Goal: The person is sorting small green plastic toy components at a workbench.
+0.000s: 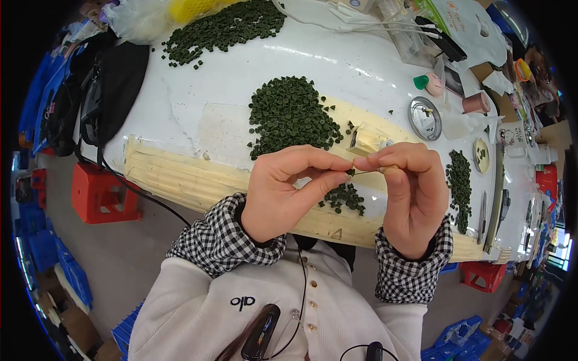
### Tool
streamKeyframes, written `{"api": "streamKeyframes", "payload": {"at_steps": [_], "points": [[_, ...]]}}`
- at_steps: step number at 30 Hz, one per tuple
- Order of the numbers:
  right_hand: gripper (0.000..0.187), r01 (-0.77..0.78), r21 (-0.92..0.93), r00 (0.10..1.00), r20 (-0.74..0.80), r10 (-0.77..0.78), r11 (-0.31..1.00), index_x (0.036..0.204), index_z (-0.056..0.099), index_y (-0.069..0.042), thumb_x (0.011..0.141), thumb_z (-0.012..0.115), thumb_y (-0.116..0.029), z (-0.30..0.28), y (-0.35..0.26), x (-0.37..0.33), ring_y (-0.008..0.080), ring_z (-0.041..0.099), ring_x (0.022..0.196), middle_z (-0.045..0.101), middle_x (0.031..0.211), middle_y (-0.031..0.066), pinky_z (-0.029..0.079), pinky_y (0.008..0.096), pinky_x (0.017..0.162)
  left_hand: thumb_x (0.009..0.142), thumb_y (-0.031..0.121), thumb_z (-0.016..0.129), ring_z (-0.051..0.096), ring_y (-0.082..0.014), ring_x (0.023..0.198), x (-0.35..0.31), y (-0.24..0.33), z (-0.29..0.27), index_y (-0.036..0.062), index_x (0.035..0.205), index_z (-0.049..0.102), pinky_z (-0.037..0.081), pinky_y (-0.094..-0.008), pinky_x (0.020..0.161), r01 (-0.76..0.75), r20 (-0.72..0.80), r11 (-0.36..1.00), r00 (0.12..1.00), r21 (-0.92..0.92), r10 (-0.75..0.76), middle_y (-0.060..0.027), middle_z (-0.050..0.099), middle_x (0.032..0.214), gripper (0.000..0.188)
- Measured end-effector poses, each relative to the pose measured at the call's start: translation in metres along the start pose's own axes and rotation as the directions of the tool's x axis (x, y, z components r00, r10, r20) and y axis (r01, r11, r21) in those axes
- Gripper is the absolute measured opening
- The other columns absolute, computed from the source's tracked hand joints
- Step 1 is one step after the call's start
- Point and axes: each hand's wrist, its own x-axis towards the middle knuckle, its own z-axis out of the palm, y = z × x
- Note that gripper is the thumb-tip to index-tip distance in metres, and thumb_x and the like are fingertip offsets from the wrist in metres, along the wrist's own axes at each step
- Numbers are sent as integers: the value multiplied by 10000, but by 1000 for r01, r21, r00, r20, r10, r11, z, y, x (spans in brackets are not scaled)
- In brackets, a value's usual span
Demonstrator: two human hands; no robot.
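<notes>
Above the table's near edge my left hand (289,186) pinches a small dark green cap-like piece (350,172) between thumb and forefinger. Close by, my right hand (415,192) is closed in a pinch on a thin wire-like piece (368,172), which reaches toward the green one. The fingertips of both hands nearly meet, so whether the two pieces are joined cannot be made out. Just beyond my hands lies a large heap of green pieces (292,114). A smaller cluster of them (346,201) shows beneath my fingers. Past my right fingertips stands a pale yellow block (367,140).
More green pieces form a far pile (229,27) and a narrow strip (459,186) at right. A round metal dish (425,118), a thread spool (476,103) and a slim metal tool (482,216) lie to the right. A black bag (123,84) sits far left, above a red stool (99,192).
</notes>
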Motion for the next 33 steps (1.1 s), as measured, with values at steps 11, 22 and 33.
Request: {"api": "streamKeyframes", "payload": {"at_steps": [11,22,33], "points": [[45,-56,103,986,-148,71,993,936,562,29,915,551,-9,6,-6,0,190,627,790,629,859,116,500,278,725,827,-101,629,629,-146,868,0,-1,0,-50,1003,652,517,-257,768,-6,-3,1000,1000,10,6,-121,654,965,185],[72,-28,-720,994,-92,-56,693,883,597,5,830,630,-30,-15,15,9,299,552,777,584,829,115,436,357,680,823,-85,645,629,-130,849,0,1,0,-45,989,660,511,-241,749,-11,-29,999,999,46,12,-112,662,959,172],[275,-115,-414,992,5,128,903,1080,660,1,811,625,47,-4,-24,-18,233,574,817,599,904,120,462,291,711,832,-76,642,636,-135,861,0,0,-2,-50,994,650,524,-246,763,-5,-33,1000,999,0,5,-111,662,965,165]]}}
